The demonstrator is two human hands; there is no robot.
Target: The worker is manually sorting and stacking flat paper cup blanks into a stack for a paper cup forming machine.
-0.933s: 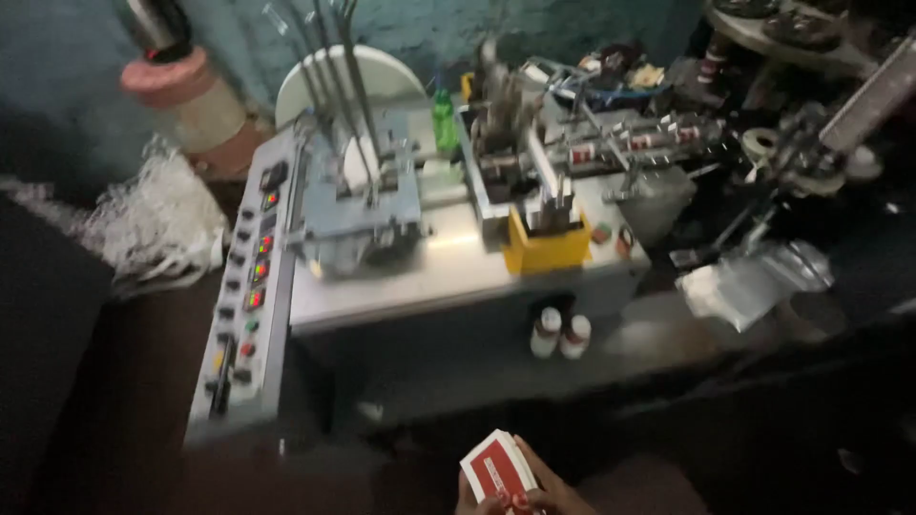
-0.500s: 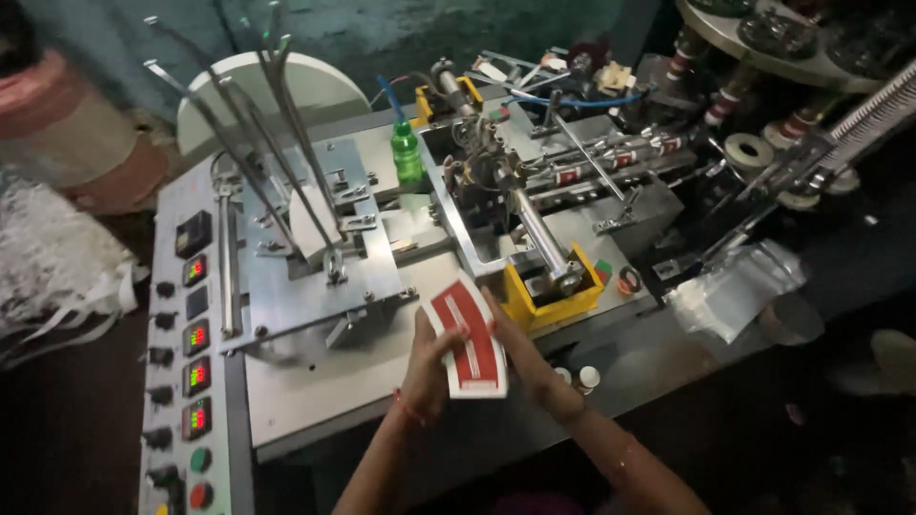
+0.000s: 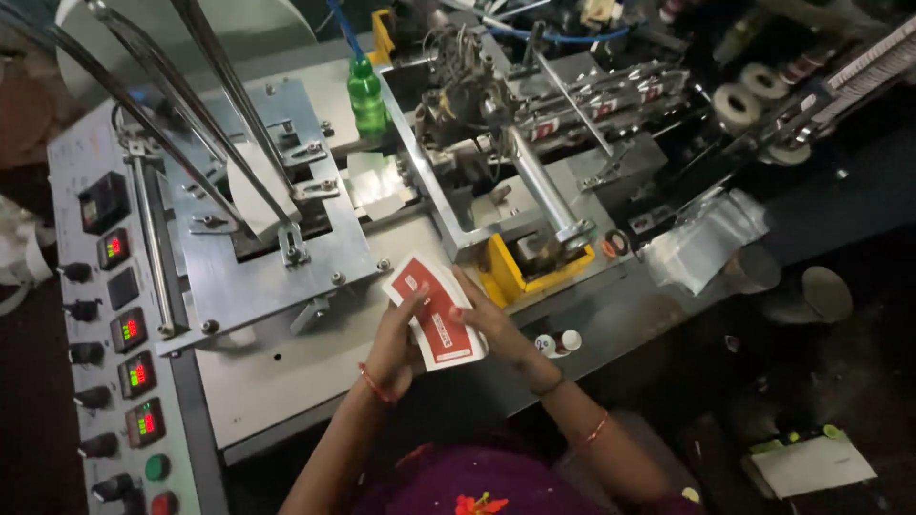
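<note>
Head view shows left hand [image 3: 394, 341] and right hand [image 3: 485, 319] pinching a red-and-white card stack [image 3: 434, 310] between them above the machine bed's [image 3: 286, 372] front edge, not yet loaded.

Both forearms rise from the bottom of the view and angle toward each other, so the two hands meet in front of the body. The left hand [image 3: 396, 345] is palm-in, its fingers curled up and forward, with the thumb and forefinger stretched toward the upper edge of what it grips. A thin red band circles the left wrist. The right hand [image 3: 485, 322] comes in from the right, fingers extended and pressed flat along the opposite side, the wrist bent slightly. The right forearm carries a dark bangle near the wrist and a thin red one further down.
</note>
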